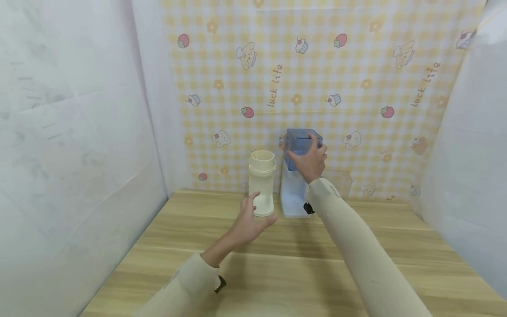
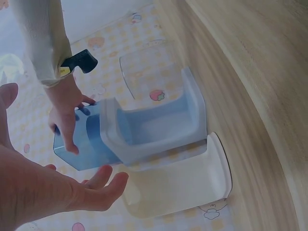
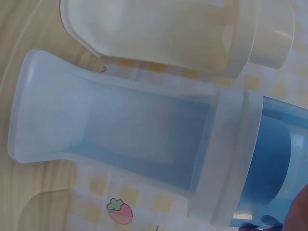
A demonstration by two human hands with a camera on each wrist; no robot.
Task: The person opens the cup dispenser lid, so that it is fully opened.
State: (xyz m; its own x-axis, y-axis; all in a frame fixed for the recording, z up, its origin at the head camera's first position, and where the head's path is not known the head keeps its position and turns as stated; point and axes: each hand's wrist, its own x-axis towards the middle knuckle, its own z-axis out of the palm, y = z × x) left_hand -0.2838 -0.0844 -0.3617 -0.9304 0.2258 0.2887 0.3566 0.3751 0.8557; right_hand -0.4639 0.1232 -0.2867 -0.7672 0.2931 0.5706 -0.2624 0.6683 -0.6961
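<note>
My right hand [image 1: 310, 160] grips the blue see-through container [image 1: 299, 138] on top of a white dispenser stand [image 1: 292, 196], thumb on one side and fingers on the other. In the left wrist view the container [image 2: 89, 137] sits against the collar of the white stand [image 2: 154, 127]. Beside it stands a cream dispenser [image 1: 261, 185] with a round open top. My left hand [image 1: 247, 222] hovers in front of the cream dispenser's base, its fingers spread and holding nothing. Only a fingertip of the right hand shows in the right wrist view.
A clear panel [image 1: 343, 182] leans on the checked backdrop [image 1: 222, 88] to the right of the white stand. The wooden table [image 1: 277, 273] runs toward me. White sheets [image 1: 79, 154] hang at the left and right sides.
</note>
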